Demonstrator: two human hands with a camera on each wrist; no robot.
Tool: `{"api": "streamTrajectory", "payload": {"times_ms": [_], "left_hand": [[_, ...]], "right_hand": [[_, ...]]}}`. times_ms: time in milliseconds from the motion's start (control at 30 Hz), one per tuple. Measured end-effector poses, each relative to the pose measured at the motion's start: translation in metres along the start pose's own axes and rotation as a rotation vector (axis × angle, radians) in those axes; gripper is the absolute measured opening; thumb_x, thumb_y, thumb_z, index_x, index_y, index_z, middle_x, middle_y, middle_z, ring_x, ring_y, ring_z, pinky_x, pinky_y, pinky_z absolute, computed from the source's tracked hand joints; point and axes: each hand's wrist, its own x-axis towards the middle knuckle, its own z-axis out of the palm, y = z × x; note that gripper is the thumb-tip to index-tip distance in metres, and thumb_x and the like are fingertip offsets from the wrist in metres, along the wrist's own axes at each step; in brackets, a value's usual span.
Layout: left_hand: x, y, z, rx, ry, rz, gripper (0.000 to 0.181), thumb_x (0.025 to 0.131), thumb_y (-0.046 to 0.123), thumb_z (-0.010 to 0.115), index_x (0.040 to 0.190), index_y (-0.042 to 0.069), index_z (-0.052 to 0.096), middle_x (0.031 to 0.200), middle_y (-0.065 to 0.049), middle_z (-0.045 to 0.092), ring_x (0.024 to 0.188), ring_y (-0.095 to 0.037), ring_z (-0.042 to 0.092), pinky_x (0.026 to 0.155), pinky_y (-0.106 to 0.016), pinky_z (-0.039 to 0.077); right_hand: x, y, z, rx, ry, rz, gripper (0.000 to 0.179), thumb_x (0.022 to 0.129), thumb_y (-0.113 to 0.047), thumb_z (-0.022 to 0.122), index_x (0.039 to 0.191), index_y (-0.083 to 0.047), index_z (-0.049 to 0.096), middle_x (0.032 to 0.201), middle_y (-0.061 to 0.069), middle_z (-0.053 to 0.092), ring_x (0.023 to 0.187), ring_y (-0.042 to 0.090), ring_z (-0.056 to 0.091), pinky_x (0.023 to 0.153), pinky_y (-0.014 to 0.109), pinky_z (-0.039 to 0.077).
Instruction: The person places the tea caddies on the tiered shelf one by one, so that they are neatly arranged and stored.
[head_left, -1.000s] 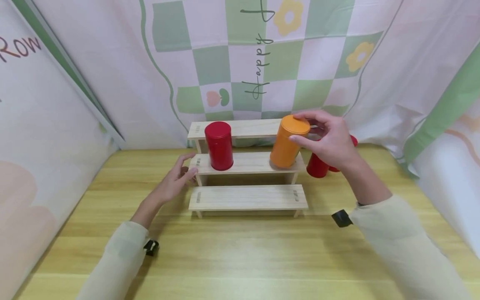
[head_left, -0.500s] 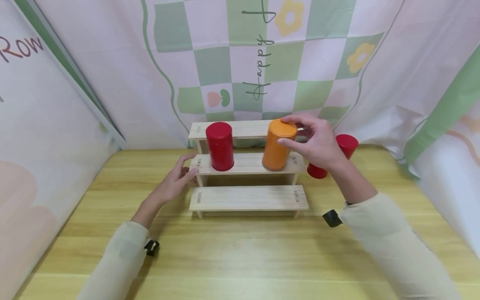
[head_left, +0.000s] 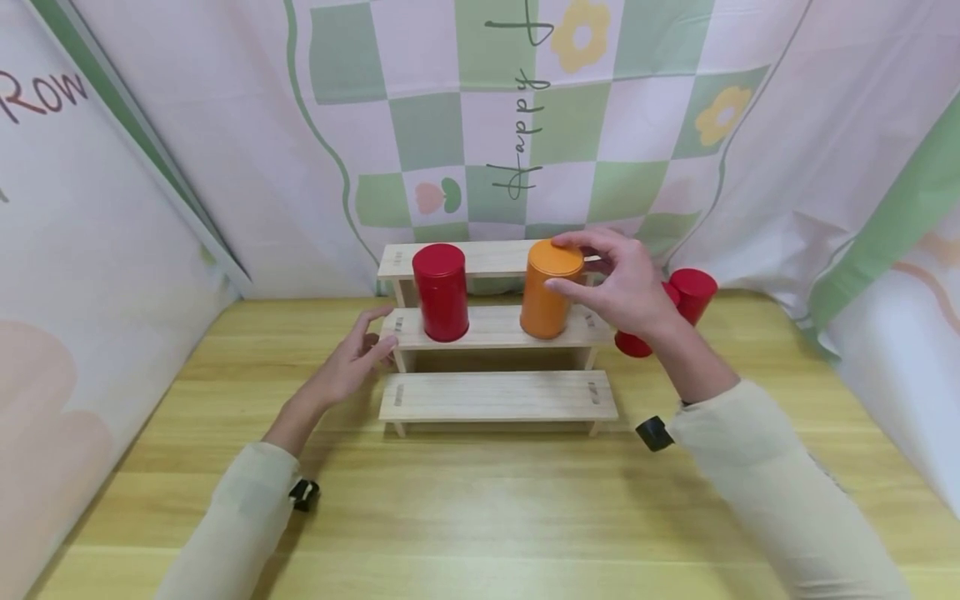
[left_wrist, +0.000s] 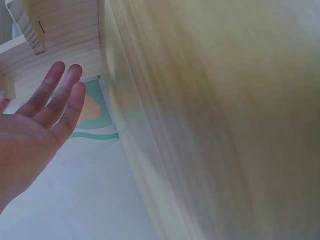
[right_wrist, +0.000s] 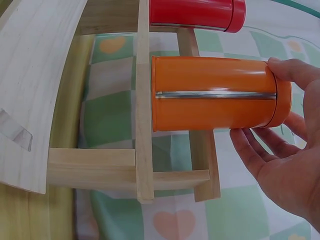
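Observation:
My right hand (head_left: 626, 279) holds an orange canister (head_left: 551, 302) by its lid, thumb in front and fingers behind. The canister is upright, its base at the top of the middle shelf (head_left: 495, 325) of a three-step wooden rack. To its left on that shelf stands a red canister (head_left: 441, 293), apart from it. In the right wrist view the orange canister (right_wrist: 215, 94) shows a silvery seam down its side. My left hand (head_left: 348, 358) is at the left end of the middle shelf, thumb and index finger right at it; in the left wrist view its other fingers (left_wrist: 57, 102) are extended.
More red canisters (head_left: 693, 292) are on the table right of the rack, partly hidden by my right hand and wrist. The rack's lower shelf (head_left: 495, 396) is in front and its top shelf (head_left: 495, 260) behind. A patterned curtain (head_left: 495, 125) hangs close behind.
My right hand has moved the orange canister left along the middle shelf, from its right end towards the red one, and it stands straighter. The left hand has stayed in place.

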Motion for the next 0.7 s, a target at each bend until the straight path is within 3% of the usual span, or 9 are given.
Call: {"api": "streamTrajectory", "payload": {"times_ms": [233, 700], "left_hand": [[-0.0001, -0.0001, 0.0004, -0.001, 0.002, -0.004, 0.055, 0.107, 0.037, 0.042, 0.154, 0.020, 0.022, 0.114, -0.025, 0.066, 0.103, -0.036, 0.065, 0.084, -0.050, 0.054], [0.0000, -0.0004, 0.0008, -0.009, 0.004, 0.005, 0.054, 0.107, 0.036, 0.042, 0.155, 0.022, 0.021, 0.112, -0.025, 0.067, 0.100, -0.036, 0.066, 0.084, -0.049, 0.053]], "right_hand": [[0.0009, -0.0007, 0.0032, -0.033, -0.007, 0.018, 0.049, 0.085, -0.024, 0.080, 0.130, -0.013, 0.065, 0.128, 0.004, 0.062, 0.113, 0.013, 0.055, 0.086, 0.007, 0.048], [0.0043, 0.0033, 0.0074, 0.018, -0.013, 0.043, 0.049, 0.087, -0.024, 0.077, 0.132, -0.012, 0.062, 0.130, 0.007, 0.061, 0.111, 0.019, 0.058, 0.086, 0.010, 0.050]]}}
